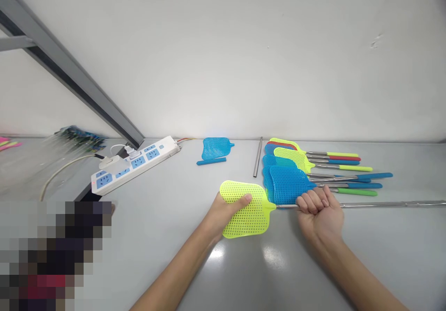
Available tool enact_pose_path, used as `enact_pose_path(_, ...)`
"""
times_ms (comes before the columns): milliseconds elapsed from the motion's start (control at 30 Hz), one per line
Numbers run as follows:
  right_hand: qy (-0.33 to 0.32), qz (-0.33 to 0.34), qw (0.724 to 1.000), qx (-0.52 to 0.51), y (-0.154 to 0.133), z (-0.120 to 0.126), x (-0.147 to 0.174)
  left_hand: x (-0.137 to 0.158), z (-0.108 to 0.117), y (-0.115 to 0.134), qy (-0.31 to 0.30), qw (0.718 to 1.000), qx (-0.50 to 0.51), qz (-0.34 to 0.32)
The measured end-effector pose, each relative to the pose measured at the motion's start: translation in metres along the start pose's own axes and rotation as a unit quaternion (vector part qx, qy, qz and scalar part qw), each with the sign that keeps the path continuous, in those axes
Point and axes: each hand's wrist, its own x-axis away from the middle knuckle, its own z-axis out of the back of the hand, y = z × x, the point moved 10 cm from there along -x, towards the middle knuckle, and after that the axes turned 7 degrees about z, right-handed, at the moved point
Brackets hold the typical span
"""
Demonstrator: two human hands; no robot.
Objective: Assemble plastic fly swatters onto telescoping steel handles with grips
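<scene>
A yellow-green fly swatter [256, 220] with a perforated head lies across the front in both hands. My left hand [223, 211] grips its head, thumb flat on top and the other fingers hidden beneath. My right hand [322, 211] is wrapped round the metal rod [379, 204], which is extended and runs off the right edge of the view, so its far end is hidden. Just behind my hands lies a pile of fly swatters with blue heads [289, 183], yellow-green heads [287, 152] and coloured handles [362, 192] pointing right.
At the back lie a loose blue swatter head [216, 148], a blue handle sleeve [211, 161] and a short metal rod [258, 158]. To the left is a white power strip [158, 155] with plugs and cables. Plastic-wrapped items [81, 139] lie beyond a grey metal post [101, 97].
</scene>
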Motion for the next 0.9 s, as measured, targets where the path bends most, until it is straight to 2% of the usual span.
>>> enact_pose_path(167,0.046,-0.019,0.998,-0.036,0.006,0.008,0.001,0.000,0.000,-0.001,0.015,1.000,0.002,0.000)
enact_pose_path(333,0.054,-0.039,0.997,-0.047,0.007,0.006,-0.002,-0.001,0.001,0.000,0.023,1.000,-0.006,-0.010)
enact_pose_path(633,-0.023,-0.052,0.998,-0.024,-0.006,-0.015,-0.010,0.007,-0.009,0.009,-0.009,1.000,-0.011,-0.022)
enact_pose_path(733,-0.033,-0.053,0.998,-0.022,-0.011,-0.015,-0.016,0.006,-0.010,0.008,-0.003,0.999,-0.003,-0.035)
enact_pose_path(900,-0.034,-0.062,0.996,-0.056,-0.016,-0.008,-0.026,0.006,-0.017,0.004,-0.038,0.999,-0.013,-0.030)
